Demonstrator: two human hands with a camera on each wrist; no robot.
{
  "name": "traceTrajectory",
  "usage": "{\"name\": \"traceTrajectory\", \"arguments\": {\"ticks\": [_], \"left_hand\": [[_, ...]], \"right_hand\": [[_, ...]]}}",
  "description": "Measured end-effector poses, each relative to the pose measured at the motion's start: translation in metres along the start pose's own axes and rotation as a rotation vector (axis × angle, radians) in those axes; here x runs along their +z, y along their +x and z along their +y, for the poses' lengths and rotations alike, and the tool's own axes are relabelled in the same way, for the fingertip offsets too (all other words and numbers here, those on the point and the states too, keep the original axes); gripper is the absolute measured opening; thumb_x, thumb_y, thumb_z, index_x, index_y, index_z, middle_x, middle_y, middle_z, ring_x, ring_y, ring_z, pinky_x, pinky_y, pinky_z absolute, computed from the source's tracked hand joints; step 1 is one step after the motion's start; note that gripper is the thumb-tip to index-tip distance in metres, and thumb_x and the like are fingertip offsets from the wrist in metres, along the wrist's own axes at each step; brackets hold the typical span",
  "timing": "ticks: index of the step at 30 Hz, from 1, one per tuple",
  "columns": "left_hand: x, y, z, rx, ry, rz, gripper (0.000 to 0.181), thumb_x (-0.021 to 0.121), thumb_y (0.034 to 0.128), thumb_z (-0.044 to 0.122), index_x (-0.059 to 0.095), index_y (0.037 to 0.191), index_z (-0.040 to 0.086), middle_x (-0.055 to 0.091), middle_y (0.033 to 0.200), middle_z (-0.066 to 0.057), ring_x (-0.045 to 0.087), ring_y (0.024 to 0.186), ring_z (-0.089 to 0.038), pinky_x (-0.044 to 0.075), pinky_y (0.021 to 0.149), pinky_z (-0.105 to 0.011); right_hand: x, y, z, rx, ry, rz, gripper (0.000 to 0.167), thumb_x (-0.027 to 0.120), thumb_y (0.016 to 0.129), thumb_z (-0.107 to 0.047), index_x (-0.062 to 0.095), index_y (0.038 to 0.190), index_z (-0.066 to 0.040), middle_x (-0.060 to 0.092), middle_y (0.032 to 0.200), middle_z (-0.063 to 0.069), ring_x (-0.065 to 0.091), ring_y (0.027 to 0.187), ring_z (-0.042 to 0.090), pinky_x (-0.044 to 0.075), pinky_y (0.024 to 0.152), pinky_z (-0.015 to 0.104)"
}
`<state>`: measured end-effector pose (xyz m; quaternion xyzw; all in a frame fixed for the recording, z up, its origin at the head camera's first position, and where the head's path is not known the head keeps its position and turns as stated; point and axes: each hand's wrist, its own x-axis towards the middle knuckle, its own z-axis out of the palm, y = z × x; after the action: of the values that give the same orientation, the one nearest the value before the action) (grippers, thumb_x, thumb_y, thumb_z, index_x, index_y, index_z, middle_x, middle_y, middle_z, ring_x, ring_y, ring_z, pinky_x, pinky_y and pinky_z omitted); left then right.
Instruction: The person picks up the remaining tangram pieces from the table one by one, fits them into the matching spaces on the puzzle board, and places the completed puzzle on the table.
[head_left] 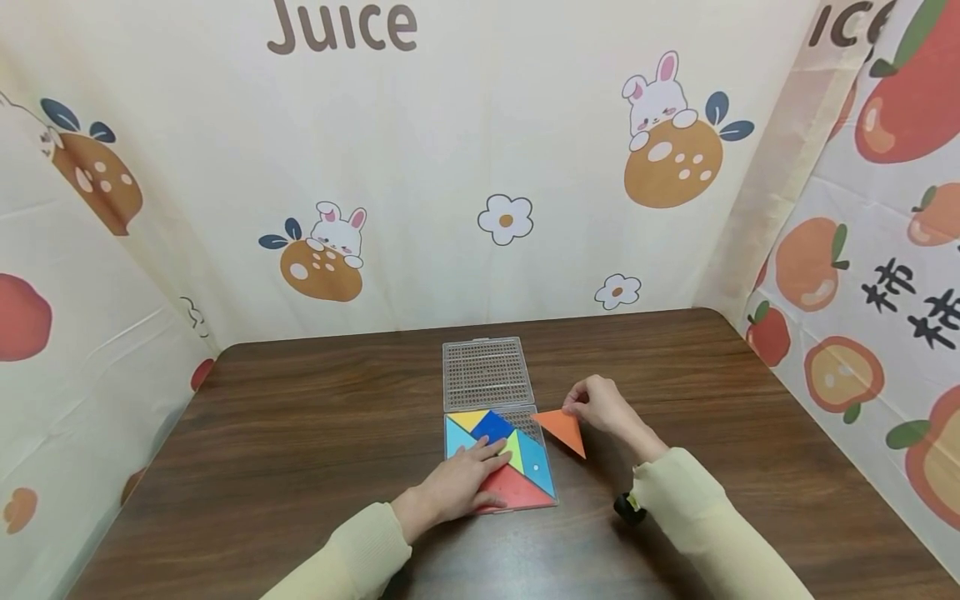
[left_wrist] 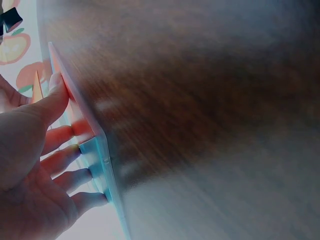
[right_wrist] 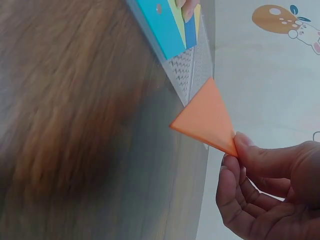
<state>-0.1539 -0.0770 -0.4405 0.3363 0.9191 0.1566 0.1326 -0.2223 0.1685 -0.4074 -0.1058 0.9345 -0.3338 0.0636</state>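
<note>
An orange tangram triangle (head_left: pixel 564 429) is pinched at one corner by my right hand (head_left: pixel 604 408), held just right of the tangram case. In the right wrist view, thumb and fingers grip the edge of the orange triangle (right_wrist: pixel 207 120). My left hand (head_left: pixel 459 483) lies with spread fingers over the pieces in the case. Under and around it show a red triangle (head_left: pixel 517 490), a blue piece (head_left: pixel 492 427), a yellow piece (head_left: pixel 467 418) and light-blue pieces (head_left: pixel 536 463). A bare patch of the tray (head_left: pixel 527 421) shows at the upper right. The left palm hides part of the pieces.
The clear plastic lid (head_left: pixel 487 375) lies opened flat behind the tray. Both are on a brown wooden table (head_left: pixel 322 433). A dark band (head_left: pixel 628 508) is at the right wrist. Printed curtains (head_left: pixel 420 167) stand around the table's back and sides.
</note>
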Motion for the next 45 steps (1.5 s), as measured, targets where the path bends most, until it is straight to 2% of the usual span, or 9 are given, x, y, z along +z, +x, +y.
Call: {"name": "traceTrajectory", "arguments": {"ticks": [7,20,28,36,45], "left_hand": [[0.001,0.001,-0.001,0.007,-0.007,0.004,0.061,0.056,0.0823,0.045,0.043,0.132,0.013,0.032,0.141,-0.005,0.026,0.129,-0.028,0.030,0.096,-0.050],[0.002,0.001,-0.002,0.025,-0.010,0.014,0.060,0.055,0.0827,0.044,0.044,0.132,0.011,0.032,0.140,-0.006,0.026,0.128,-0.028,0.031,0.095,-0.050],[0.001,0.002,-0.001,0.020,-0.026,0.009,0.060,0.056,0.0821,0.044,0.044,0.131,0.011,0.033,0.140,-0.006,0.027,0.128,-0.028,0.031,0.095,-0.050],[0.001,0.001,-0.002,0.016,-0.040,0.006,0.060,0.057,0.0819,0.043,0.045,0.131,0.012,0.033,0.140,-0.005,0.026,0.128,-0.028,0.030,0.095,-0.050],[0.001,0.001,-0.002,0.017,-0.034,0.017,0.060,0.057,0.0817,0.043,0.045,0.131,0.011,0.034,0.139,-0.006,0.027,0.128,-0.028,0.031,0.095,-0.050]], "right_hand": [[0.009,0.009,-0.006,-0.001,0.030,0.012,0.011,0.064,0.080,-0.003,0.064,0.069,-0.001,0.059,0.063,0.003,0.052,0.055,0.013,0.045,0.049,0.025],[0.020,0.024,-0.022,0.048,0.040,0.017,0.010,0.066,0.079,-0.006,0.066,0.069,-0.002,0.056,0.064,0.003,0.047,0.054,0.012,0.042,0.049,0.023],[0.028,0.034,-0.029,0.030,0.036,0.055,0.010,0.066,0.078,-0.004,0.065,0.068,-0.002,0.055,0.061,0.003,0.047,0.053,0.012,0.040,0.047,0.022],[0.036,0.039,-0.033,0.045,0.034,0.067,0.011,0.066,0.079,-0.003,0.066,0.068,-0.002,0.055,0.061,0.003,0.048,0.054,0.013,0.043,0.049,0.023],[0.043,0.041,-0.029,0.043,-0.004,0.058,0.012,0.066,0.078,-0.005,0.066,0.066,-0.005,0.055,0.060,0.001,0.047,0.053,0.012,0.041,0.047,0.022]]}}
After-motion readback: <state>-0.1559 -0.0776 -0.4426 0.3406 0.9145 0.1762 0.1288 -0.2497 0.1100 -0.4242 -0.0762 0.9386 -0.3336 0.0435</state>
